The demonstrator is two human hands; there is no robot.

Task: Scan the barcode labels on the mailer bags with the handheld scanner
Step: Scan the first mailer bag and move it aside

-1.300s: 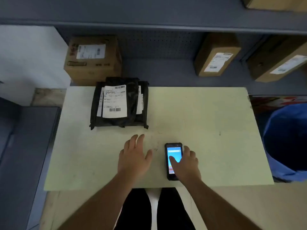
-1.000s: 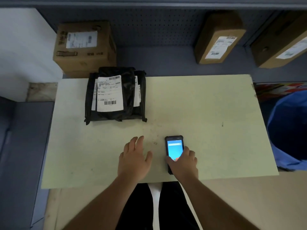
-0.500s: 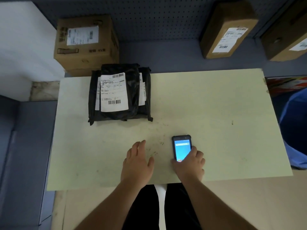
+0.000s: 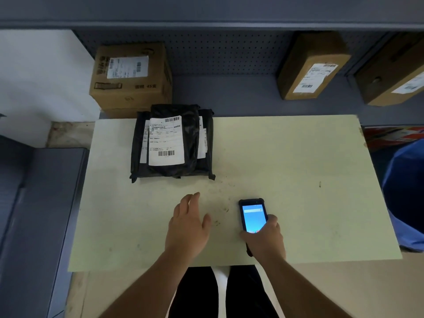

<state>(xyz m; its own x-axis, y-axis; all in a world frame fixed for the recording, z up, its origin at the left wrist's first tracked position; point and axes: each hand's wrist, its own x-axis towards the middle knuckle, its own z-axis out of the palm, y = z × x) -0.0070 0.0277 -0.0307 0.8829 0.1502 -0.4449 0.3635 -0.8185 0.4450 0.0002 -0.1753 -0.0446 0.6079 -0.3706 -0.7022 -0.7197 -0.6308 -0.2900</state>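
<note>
A stack of black mailer bags (image 4: 195, 143) lies at the table's far left, the top one bearing a white label (image 4: 166, 141) with barcodes facing up. The handheld scanner (image 4: 252, 215), black with a lit blue screen, sits near the table's front edge. My right hand (image 4: 263, 239) is wrapped around its lower half, fingers curled on its right side. My left hand (image 4: 188, 228) rests flat on the table to the scanner's left, fingers apart, holding nothing, well short of the bags.
The pale table (image 4: 286, 157) stands before a grey shelf holding cardboard boxes: one (image 4: 130, 76) behind the bags, one (image 4: 312, 67) at the back right, another (image 4: 394, 74) further right. A blue bin (image 4: 406, 191) is at the right, a grey surface (image 4: 39, 214) at the left.
My right hand has gone from tapping the screen to curling around the scanner's lower body. My left hand has stayed flat on the table. The view has shifted slightly.
</note>
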